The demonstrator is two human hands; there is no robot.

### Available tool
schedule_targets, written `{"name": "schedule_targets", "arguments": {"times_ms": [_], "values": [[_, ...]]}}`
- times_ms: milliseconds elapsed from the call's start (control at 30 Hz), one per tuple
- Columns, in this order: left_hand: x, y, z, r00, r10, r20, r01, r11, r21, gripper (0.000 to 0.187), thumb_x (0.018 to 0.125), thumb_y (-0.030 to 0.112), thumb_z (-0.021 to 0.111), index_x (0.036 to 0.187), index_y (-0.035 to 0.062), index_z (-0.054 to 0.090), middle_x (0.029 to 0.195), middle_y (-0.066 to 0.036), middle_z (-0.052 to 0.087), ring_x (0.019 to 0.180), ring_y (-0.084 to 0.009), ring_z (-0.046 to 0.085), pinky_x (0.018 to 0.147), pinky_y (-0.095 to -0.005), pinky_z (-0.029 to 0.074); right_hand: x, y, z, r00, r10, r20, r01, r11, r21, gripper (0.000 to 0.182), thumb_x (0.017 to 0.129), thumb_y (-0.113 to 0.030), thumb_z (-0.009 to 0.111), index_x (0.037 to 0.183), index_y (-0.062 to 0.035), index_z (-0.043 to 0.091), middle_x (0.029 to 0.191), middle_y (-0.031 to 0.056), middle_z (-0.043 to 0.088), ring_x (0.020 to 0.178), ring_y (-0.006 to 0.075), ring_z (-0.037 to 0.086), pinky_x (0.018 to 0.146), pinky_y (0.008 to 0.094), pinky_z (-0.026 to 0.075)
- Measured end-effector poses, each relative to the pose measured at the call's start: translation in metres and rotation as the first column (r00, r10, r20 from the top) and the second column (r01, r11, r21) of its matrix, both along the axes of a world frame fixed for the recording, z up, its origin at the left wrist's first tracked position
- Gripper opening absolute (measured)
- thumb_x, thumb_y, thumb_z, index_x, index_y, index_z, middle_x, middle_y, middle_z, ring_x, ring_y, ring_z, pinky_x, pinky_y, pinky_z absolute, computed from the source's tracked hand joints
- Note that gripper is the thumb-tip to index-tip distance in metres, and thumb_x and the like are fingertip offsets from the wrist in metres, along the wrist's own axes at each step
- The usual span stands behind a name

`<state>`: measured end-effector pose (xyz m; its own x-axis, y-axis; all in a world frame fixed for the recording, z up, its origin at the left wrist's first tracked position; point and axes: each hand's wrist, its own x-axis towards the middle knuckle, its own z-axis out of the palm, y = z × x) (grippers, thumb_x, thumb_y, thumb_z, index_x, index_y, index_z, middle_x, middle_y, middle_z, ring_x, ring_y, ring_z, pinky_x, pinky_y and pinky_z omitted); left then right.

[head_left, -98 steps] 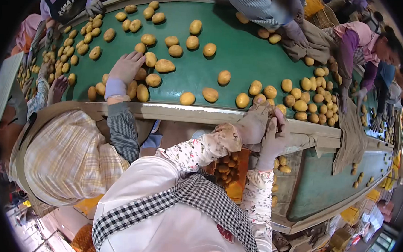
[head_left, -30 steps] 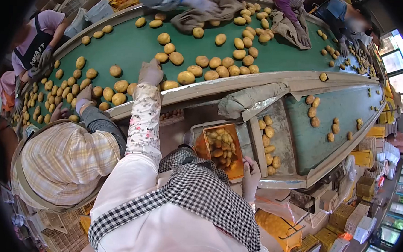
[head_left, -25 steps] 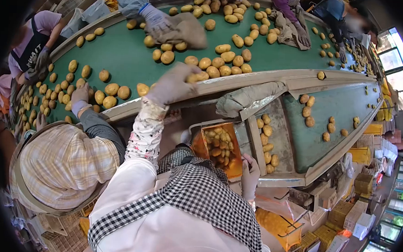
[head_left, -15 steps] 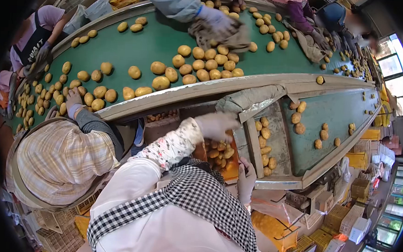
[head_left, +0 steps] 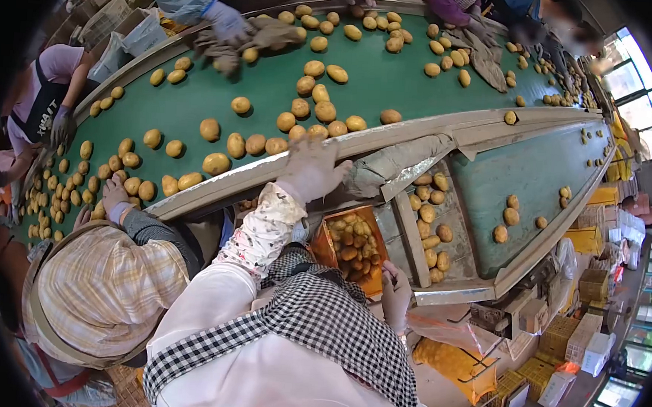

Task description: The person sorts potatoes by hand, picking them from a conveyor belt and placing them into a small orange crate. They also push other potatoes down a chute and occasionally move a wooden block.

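Over the metal rim of the green conveyor belt (head_left: 198, 99) hangs the left hand (head_left: 309, 169), gloved, fingers spread loose w/ nothing visibly held; palm side faces away, so can't rule out smth small under it. Just beyond its fingertips sit round yellow-brown potatoes (head_left: 318, 112) in a cluster on the belt, near but not touching as far as can be made out. Below and right of that hand, the orange bag of potatoes (head_left: 353, 242) stands open, its lower edge cut off by the checkered scarf (head_left: 312, 314). Right hand (head_left: 395, 297), also gloved, sits at the bag's near right corner; fingers curled at the edge, but whether they pinch the bag or just rest there can't be told, thumb hidden. Right of it, a narrow grey chute w/ potatoes (head_left: 430, 217). Left of the left arm, a co-worker's plaid shirt (head_left: 104, 287) blocks the belt's near edge; that person's hand (head_left: 117, 194) rests among potatoes. Far-side workers' gloved hands (head_left: 228, 26) partly cut off at frame top, blurred.
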<state>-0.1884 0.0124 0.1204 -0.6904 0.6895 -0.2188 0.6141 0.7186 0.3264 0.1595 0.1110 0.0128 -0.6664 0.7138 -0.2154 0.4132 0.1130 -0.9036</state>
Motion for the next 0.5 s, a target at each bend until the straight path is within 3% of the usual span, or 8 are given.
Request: {"name": "schedule_targets", "arguments": {"times_ms": [100, 167, 267, 333, 400, 467, 500], "values": [[-0.021, 0.048, -0.026, 0.971, -0.239, -0.007, 0.214, 0.856, 0.471, 0.062, 0.102, 0.046, 0.051, 0.15, 0.0064, 0.046, 0.15, -0.028, 0.047, 0.143, -0.0472, 0.041, 0.12, -0.0531, 0.032, -0.015, -0.001, 0.013, 0.999, 0.031, 0.011, -0.032, 0.996, 0.089, 0.03, 0.1, -0.005, 0.06, 0.128, 0.0064, 0.064, 0.118, 0.0131, 0.07, 0.107, 0.0172, 0.066, 0.094, 0.0282, 0.051], [-0.048, 0.104, -0.057, 0.985, -0.165, -0.056, 0.17, 0.842, 0.512, 0.058, 0.101, 0.036, 0.053, 0.151, 0.0069, 0.045, 0.152, -0.028, 0.046, 0.142, -0.0442, 0.043, 0.12, -0.0508, 0.032, -0.02, -0.002, 0.013, 0.999, 0.038, -0.014, -0.036, 0.995, 0.091, 0.03, 0.1, -0.006, 0.06, 0.128, 0.0061, 0.065, 0.118, 0.0138, 0.071, 0.107, 0.0178, 0.067, 0.094, 0.0282, 0.051], [-0.087, 0.176, -0.079, 0.986, -0.117, 0.117, 0.038, 0.849, 0.526, 0.057, 0.1, 0.032, 0.054, 0.15, 0.0073, 0.047, 0.154, -0.027, 0.045, 0.143, -0.0441, 0.041, 0.119, -0.0512, 0.033, -0.03, -0.005, 0.026, 0.998, 0.063, 0.0, -0.062, 0.98, 0.191, 0.029, 0.101, -0.007, 0.06, 0.127, 0.0044, 0.066, 0.119, 0.0155, 0.072, 0.107, 0.0201, 0.068, 0.096, 0.0308, 0.052], [-0.099, 0.207, -0.097, 0.992, -0.117, -0.052, 0.128, 0.884, 0.449, 0.053, 0.099, 0.029, 0.053, 0.148, 0.0121, 0.051, 0.151, -0.024, 0.048, 0.143, -0.043, 0.041, 0.117, -0.0515, 0.037, -0.032, -0.013, 0.034, 0.999, 0.041, -0.001, -0.04, 0.977, 0.211, 0.029, 0.1, -0.009, 0.061, 0.125, 0.0046, 0.067, 0.119, 0.016, 0.072, 0.107, 0.0203, 0.068, 0.096, 0.0323, 0.052], [-0.1, 0.215, -0.069, 0.995, -0.095, 0.028, 0.081, 0.943, 0.323, 0.045, 0.096, 0.025, 0.055, 0.141, 0.0169, 0.061, 0.149, -0.021, 0.05, 0.14, -0.0408, 0.044, 0.113, -0.0517, 0.04, -0.029, -0.016, 0.021, 0.999, 0.028, -0.026, -0.022, 0.98, 0.198, 0.031, 0.099, -0.016, 0.064, 0.124, 0.0029, 0.068, 0.118, 0.017, 0.073, 0.109, 0.0256, 0.07, 0.096, 0.0361, 0.053], [-0.101, 0.212, -0.042, 0.991, -0.125, 0.054, 0.115, 0.98, 0.163, 0.038, 0.094, 0.019, 0.057, 0.13, 0.0184, 0.069, 0.137, -0.018, 0.059, 0.128, -0.0364, 0.054, 0.11, -0.049, 0.044, -0.031, -0.031, 0.043, 1.0, 0.002, 0.015, -0.005, 0.984, 0.177, 0.032, 0.099, -0.016, 0.064, 0.124, 0.003, 0.068, 0.118, 0.0172, 0.073, 0.109, 0.0259, 0.07, 0.096, 0.0359, 0.053], [-0.107, 0.218, -0.042, 0.992, -0.11, 0.064, 0.087, 0.954, 0.288, 0.036, 0.094, 0.017, 0.058, 0.128, 0.0164, 0.07, 0.133, -0.017, 0.062, 0.124, -0.0356, 0.057, 0.108, -0.0471, 0.046, -0.032, -0.031, 0.039, 1.0, -0.013, 0.019, 0.01, 0.987, 0.163, 0.031, 0.099, -0.015, 0.064, 0.125, 0.0029, 0.068, 0.118, 0.0171, 0.073, 0.109, 0.0252, 0.07, 0.096, 0.0355, 0.053]]}}
